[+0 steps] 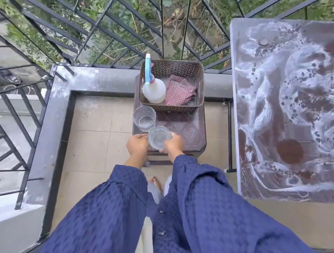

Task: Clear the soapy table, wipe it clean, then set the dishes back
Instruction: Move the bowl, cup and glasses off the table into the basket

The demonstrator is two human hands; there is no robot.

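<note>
The left grip (137, 146) and right grip (173, 144) both curl around a small glass bowl (158, 138) over the little brown surface (184, 128), beside a bigger glass (144, 117). The soapy surface (286, 109) is nearby.

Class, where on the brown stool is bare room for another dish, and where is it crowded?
Free: stool's right front, bordered by basket and glass bowl. Crowded: left front, tumbler beside bowl; basket fills the back.

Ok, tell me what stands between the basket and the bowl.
A clear glass on the brown stool, just behind the bowl; head view.
</note>
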